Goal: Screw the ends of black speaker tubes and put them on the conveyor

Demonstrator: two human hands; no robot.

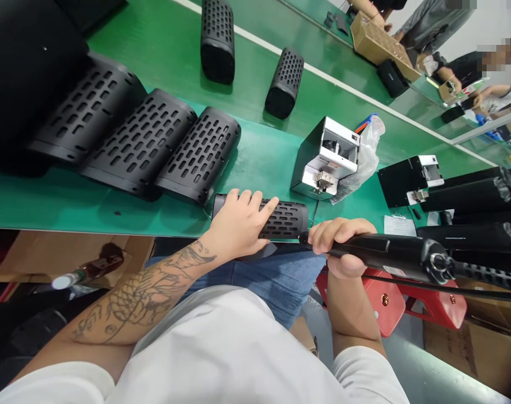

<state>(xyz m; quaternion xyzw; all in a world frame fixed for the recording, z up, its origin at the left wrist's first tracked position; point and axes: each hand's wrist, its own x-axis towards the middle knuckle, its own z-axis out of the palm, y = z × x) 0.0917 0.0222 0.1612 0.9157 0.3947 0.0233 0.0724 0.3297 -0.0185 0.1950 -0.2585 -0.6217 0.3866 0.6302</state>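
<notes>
My left hand (240,224) lies over a black perforated casing (286,219) at the table's near edge. Its fingers reach across the slotted top, and the thumb is at the near side. My right hand (341,238) is wrapped round a black electric screwdriver (398,255), held almost level with its tip against or very close to the casing's right end. The exact contact at the tip cannot be made out. Three similar casings lie in a row to the left, the nearest being a slotted casing (200,154).
Beyond my hands stands a screw feeder (322,163) beside a clear plastic bag (364,157). A second feeder (406,179) is at the right. Two black casings (217,42) rest farther back on the green table (162,39). A red stool (385,306) is below; people work across the table.
</notes>
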